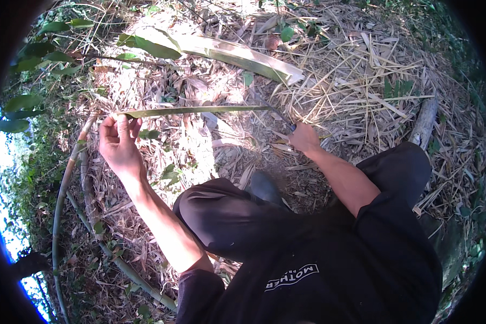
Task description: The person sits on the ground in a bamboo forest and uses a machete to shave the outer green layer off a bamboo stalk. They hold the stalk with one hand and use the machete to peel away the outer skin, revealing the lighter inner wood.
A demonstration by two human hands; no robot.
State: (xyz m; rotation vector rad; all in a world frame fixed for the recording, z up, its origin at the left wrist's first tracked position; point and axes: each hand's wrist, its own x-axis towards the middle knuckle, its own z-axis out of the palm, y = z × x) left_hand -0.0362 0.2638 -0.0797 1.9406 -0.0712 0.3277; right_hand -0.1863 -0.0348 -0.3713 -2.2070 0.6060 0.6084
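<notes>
My left hand (121, 141) pinches one end of a long, narrow green bamboo strip (200, 110) between thumb and fingers. The strip stretches almost level to the right, in front of me. My right hand (305, 139) is closed round the handle of a knife, mostly hidden in the fist. Its thin dark blade (278, 113) points up and left, meeting the strip's far right end. Whether the edge has entered the strip is too small to tell.
Beyond the strip lies a split length of bamboo (243, 58). Thin pale slivers (362, 89) are scattered at the right, near a grey log (426, 120). Bamboo poles (60, 216) and leafy plants line the left. My bent knees and a grey boot (264, 187) are close below.
</notes>
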